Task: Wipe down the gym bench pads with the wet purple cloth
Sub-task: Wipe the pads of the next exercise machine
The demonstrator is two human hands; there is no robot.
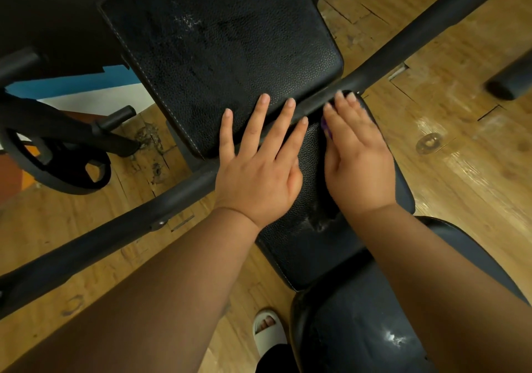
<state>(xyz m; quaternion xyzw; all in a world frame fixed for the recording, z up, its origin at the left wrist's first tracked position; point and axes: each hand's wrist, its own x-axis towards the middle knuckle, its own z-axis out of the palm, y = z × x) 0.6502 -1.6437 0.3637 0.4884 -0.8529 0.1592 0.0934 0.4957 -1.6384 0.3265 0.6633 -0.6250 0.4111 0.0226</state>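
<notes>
A black textured back pad (218,47) fills the upper middle, with streaks on its surface. A narrower black seat pad (311,246) runs below it toward me. My left hand (259,168) lies flat with fingers spread, its fingertips on the back pad's lower edge and its palm over the crossing bar and seat pad. My right hand (357,159) presses flat on the purple cloth (325,127) at the seat pad's top right; only a small purple edge shows beside the hand. The right fingertips look blurred.
A black bar (121,228) crosses diagonally under the pads from lower left to upper right. A weight plate (57,165) on a rack stands at left. A rounded dark pad (359,332) sits at bottom right. My sandalled foot (269,329) rests on the wooden floor (460,171).
</notes>
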